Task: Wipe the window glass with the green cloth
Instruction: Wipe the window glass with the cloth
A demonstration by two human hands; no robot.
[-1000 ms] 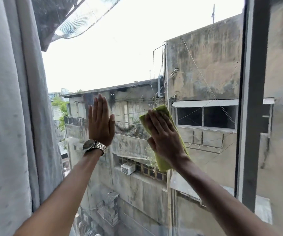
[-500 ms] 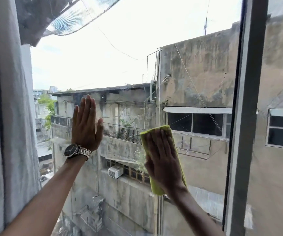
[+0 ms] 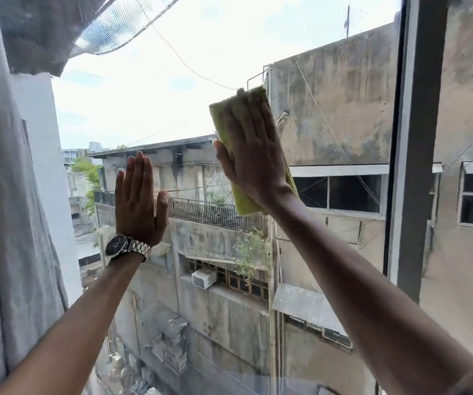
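Observation:
A folded green cloth is pressed flat against the window glass under my right hand, whose fingers lie stretched over it, pointing up. The cloth shows above the fingertips, along the left side and below the wrist. My left hand rests flat on the glass lower and to the left, fingers together, holding nothing. A metal wristwatch sits on that wrist. Old concrete buildings show through the pane.
A grey curtain hangs along the left edge of the window. A dark vertical frame bar bounds the pane on the right, with another pane beyond it.
My right hand has slid the cloth up the glass, from the middle of the pane toward its upper part. My left hand stays flat on the glass at about the same spot.

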